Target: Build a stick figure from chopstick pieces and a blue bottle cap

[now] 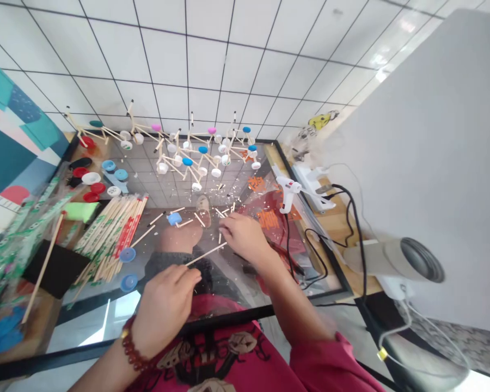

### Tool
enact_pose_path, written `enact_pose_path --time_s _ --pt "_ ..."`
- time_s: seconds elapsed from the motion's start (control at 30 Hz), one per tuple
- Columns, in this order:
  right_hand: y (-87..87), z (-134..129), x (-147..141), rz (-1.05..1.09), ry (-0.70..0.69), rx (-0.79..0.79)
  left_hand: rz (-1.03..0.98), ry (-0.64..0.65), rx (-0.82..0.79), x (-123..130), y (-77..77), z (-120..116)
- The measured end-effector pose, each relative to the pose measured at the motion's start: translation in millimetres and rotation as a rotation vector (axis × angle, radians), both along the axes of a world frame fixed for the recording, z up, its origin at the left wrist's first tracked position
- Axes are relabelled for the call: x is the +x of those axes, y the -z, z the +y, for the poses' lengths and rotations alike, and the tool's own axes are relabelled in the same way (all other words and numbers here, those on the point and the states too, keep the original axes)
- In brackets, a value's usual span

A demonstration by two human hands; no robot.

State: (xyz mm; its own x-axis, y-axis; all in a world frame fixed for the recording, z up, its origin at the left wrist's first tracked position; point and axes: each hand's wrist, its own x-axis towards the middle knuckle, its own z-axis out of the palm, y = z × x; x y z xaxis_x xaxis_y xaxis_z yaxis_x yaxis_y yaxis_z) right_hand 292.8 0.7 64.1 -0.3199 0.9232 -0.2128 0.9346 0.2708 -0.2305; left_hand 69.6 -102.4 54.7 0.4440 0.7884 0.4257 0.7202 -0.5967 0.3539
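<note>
My left hand (167, 296), with a beaded bracelet at the wrist, is closed over the near end of a thin wooden stick (207, 253). The stick slants up to the right above the glass tabletop. My right hand (245, 237) is low over the table by the stick's far end, fingers bent together among short cut stick pieces (225, 210); whatever its fingertips hold is hidden. Left of these pieces is a small blue block (174, 219) with short sticks around it.
Stick figures with bottle caps (187, 161) stand along the back. Wrapped chopsticks (114, 234), loose caps (127, 254) and plastic wrappers (12, 261) lie left. A white glue gun (289, 191) with black cables sits right, near orange pieces (268, 219) and a white cylinder (375, 258).
</note>
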Motion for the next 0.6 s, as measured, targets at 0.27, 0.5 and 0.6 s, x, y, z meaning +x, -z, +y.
enact_pose_path --time_s 0.27,0.5,0.6 --pt "8.6 32.4 -49.9 -0.021 0.019 -0.045 -0.007 0.201 -0.078 48.0 4.6 3.9" --pt "8.8 53.6 -49.1 0.055 0.086 -0.153 -0.189 0.180 -0.061 32.1 21.8 8.8" --pt "7.0 61.4 -55.7 0.071 0.114 -0.160 -0.254 0.144 -0.049 24.9 19.5 13.1"
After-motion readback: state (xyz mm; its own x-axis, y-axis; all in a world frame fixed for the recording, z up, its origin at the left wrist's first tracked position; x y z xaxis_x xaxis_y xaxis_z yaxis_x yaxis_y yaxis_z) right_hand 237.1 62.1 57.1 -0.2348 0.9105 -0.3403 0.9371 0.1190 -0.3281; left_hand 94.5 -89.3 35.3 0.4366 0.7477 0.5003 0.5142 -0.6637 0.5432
